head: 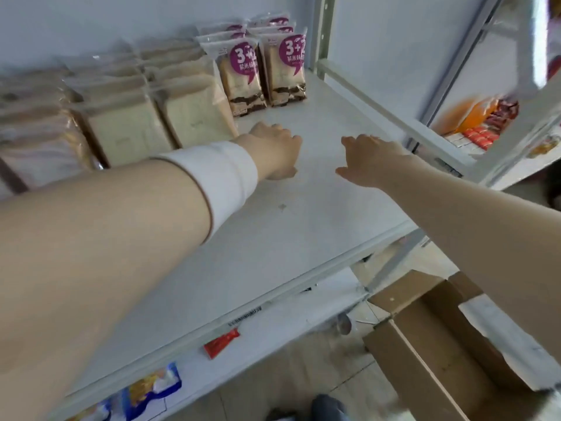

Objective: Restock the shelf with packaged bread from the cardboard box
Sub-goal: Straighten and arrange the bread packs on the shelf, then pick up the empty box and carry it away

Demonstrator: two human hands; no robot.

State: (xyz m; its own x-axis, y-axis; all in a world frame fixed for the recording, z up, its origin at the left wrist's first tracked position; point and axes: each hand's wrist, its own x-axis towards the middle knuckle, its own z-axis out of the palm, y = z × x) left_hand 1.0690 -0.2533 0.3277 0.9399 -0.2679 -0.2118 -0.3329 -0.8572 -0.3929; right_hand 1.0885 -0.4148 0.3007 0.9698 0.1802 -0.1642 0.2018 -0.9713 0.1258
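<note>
Empty grips: right hand (371,161) spread, left hand (273,151) seemingly loosely curled, over shelf (303,226) beside bread packs (194,115).

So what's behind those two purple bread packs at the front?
More purple packs stand behind the front purple packs, with their tops peeking over. The front ones cover the rest, so how many there are cannot be counted.
</note>
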